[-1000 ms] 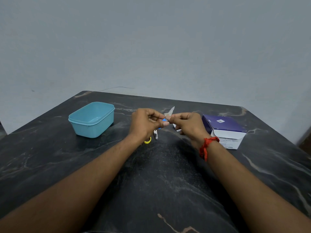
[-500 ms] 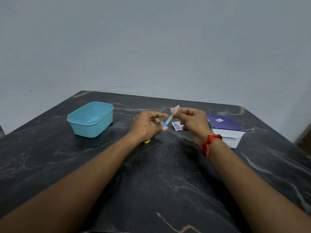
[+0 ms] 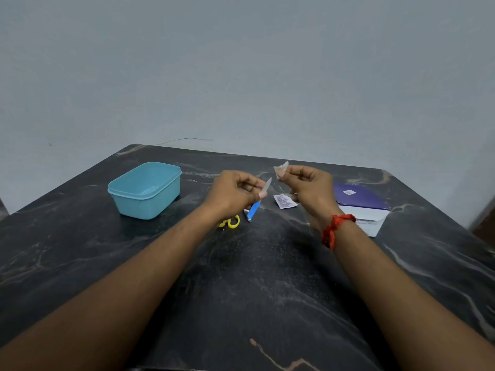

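Note:
My left hand (image 3: 233,194) pinches a thin tool (image 3: 254,208) with a blue handle and a pale grey tip, held slanted above the table. My right hand (image 3: 310,191), with a red thread around its wrist, pinches a torn pale wrapper (image 3: 281,167) between thumb and fingertips, a little right of the tool's tip. The two hands are apart. A small white printed packet piece (image 3: 285,201) shows just below my right hand's fingers; I cannot tell whether it lies on the table or is touched.
An open light blue plastic tub (image 3: 150,204) stands at the left on the dark marble table (image 3: 267,277). Yellow-handled scissors (image 3: 233,223) lie partly hidden under my left hand. A purple and white box (image 3: 359,198) sits at the right, near the table's edge.
The hands, together a second ago, have pulled apart. The wrapper has come away in my right hand and the blue-handled tool now stands bare in my left.

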